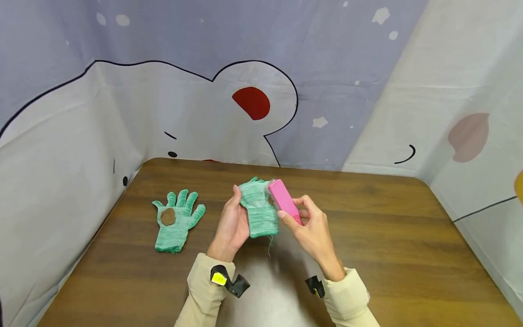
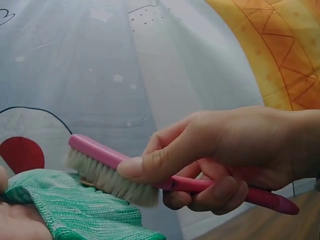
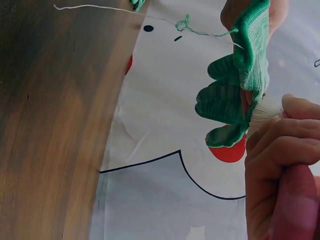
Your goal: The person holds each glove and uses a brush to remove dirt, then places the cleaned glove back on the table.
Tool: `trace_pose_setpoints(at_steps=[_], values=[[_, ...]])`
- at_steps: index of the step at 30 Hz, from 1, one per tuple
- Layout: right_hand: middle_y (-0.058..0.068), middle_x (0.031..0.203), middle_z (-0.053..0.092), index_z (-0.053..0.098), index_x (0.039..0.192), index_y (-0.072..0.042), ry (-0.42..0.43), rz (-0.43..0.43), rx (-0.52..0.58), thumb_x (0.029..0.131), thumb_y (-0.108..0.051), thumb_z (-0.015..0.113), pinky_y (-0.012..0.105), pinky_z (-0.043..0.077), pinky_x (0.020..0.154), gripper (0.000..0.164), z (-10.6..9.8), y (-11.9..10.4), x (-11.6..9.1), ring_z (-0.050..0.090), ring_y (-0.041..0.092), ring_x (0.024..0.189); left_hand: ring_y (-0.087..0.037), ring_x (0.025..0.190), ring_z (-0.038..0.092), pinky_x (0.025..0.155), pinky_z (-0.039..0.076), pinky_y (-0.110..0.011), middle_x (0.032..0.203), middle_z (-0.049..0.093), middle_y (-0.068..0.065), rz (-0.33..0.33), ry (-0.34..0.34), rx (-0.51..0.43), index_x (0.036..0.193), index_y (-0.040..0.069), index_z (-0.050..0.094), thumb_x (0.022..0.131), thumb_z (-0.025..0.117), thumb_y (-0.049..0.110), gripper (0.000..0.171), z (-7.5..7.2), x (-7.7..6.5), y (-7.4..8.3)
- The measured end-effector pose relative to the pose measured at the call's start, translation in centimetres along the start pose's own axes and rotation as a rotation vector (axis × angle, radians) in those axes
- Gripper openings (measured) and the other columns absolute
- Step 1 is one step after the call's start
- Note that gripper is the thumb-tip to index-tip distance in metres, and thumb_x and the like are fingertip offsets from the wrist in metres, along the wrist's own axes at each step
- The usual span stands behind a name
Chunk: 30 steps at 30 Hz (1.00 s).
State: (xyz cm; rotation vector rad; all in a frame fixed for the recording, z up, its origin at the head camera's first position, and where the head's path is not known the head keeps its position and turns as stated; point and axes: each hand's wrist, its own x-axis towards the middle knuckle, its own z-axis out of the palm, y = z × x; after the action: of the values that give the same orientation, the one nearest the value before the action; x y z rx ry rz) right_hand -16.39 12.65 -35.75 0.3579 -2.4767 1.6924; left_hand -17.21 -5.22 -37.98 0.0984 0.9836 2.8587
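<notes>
My left hand [image 1: 230, 225] holds up a green knit work glove [image 1: 262, 220], its thumb at the glove's left edge and its other fingers hidden behind. Pinched in my right hand [image 1: 312, 229] is a pink-handled brush [image 1: 284, 200]. The left wrist view shows its pale bristles [image 2: 112, 175] against the knit, partly over a brown patch. In the right wrist view the fingers of the glove [image 3: 220, 102] droop and a loose thread [image 3: 200, 31] trails from its cuff. A second green glove [image 1: 173, 231] with a brown round patch [image 1: 168, 216] lies flat on the left.
Both gloves are above or on a brown wooden table [image 1: 392, 245] with rounded far corners. A printed fabric curtain [image 1: 192, 109] hangs behind it and along the sides. Black camera mounts [image 1: 237, 286] sit on both wrists, over beige sleeves.
</notes>
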Motion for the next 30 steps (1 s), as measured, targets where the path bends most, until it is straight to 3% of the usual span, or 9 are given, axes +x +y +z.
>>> trace_pose_setpoints(at_steps=[8, 18, 24, 30], values=[[0.018, 0.081, 0.066, 0.056, 0.099, -0.002, -0.001, -0.012, -0.082, 0.078, -0.011, 0.074, 0.025, 0.048, 0.053, 0.029, -0.4, -2.6, -0.5, 0.063, 0.021, 0.062, -0.018, 0.131, 0.032, 0.108, 0.023, -0.039, 0.144, 0.034, -0.008, -0.003, 0.035, -0.004, 0.142, 0.009, 0.032, 0.098, 0.023, 0.044, 0.057, -0.1, 0.1, 0.3], [0.005, 0.072, 0.064, 0.057, 0.098, -0.016, 0.014, -0.074, -0.157, 0.076, -0.026, 0.076, 0.024, 0.044, 0.050, 0.030, -0.2, 1.5, 0.2, 0.054, 0.012, 0.056, -0.019, 0.131, 0.030, 0.108, 0.023, -0.039, 0.144, 0.032, -0.008, 0.023, 0.091, -0.012, 0.144, 0.009, 0.028, 0.099, 0.021, 0.043, 0.056, -0.2, -0.2, 0.2], [0.000, 0.070, 0.063, 0.057, 0.098, -0.016, 0.043, -0.130, -0.222, 0.076, -0.025, 0.076, 0.025, 0.043, 0.050, 0.031, -0.3, 1.9, 0.4, 0.053, 0.012, 0.058, -0.020, 0.129, 0.031, 0.106, 0.025, -0.038, 0.142, 0.033, -0.010, 0.032, 0.125, -0.009, 0.143, 0.008, 0.027, 0.099, 0.019, 0.042, 0.056, -0.2, 0.0, 0.0], [0.004, 0.071, 0.063, 0.057, 0.099, -0.013, 0.084, -0.111, -0.316, 0.077, -0.025, 0.075, 0.027, 0.042, 0.051, 0.031, -1.7, 2.9, 1.4, 0.053, 0.017, 0.059, -0.021, 0.130, 0.030, 0.105, 0.025, -0.038, 0.143, 0.032, -0.009, 0.063, 0.139, -0.022, 0.141, 0.010, 0.031, 0.099, 0.022, 0.042, 0.053, -0.4, 0.3, -0.1]])
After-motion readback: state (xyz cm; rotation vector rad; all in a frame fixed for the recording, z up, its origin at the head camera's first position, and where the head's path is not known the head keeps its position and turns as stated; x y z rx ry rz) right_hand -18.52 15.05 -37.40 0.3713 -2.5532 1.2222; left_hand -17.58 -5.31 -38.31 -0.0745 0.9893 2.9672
